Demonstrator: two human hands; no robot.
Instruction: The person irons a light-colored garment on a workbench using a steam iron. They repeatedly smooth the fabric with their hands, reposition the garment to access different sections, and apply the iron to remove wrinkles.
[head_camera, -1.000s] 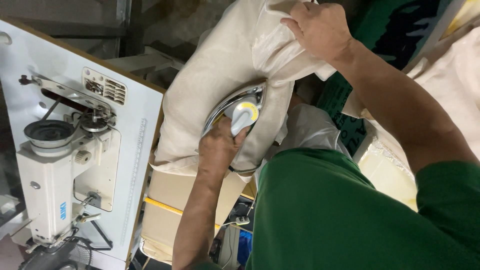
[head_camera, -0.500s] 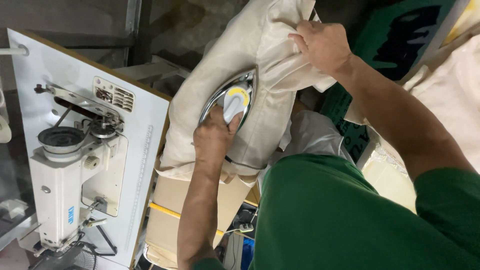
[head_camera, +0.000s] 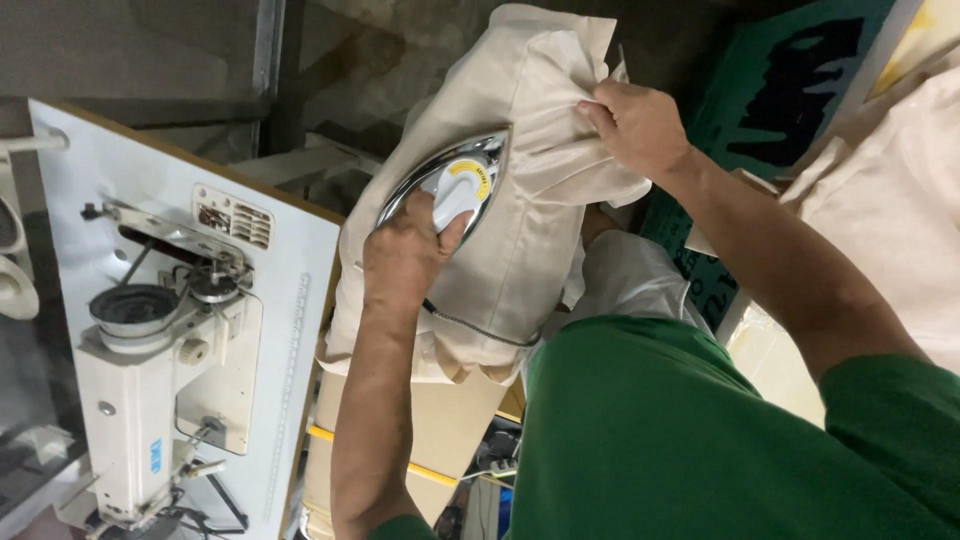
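Sewing machine (head_camera: 150, 370) sits idle at 9 o'clock on a white surface (head_camera: 300, 300). Ironing step: left hand (head_camera: 405, 255) clenched on the iron (head_camera: 450, 185), which is flat on the cloth (head_camera: 520, 230) at centre. Right hand (head_camera: 635, 125) at 1 o'clock pinches the cloth taut. Next likely a slow push toward 12. Board underneath hidden; cord end cut off.

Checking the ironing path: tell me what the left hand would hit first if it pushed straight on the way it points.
The left hand grips the iron, nose toward the upper right. Going straight on, it would probably first meet the bunched fold of cream cloth held by the right hand.
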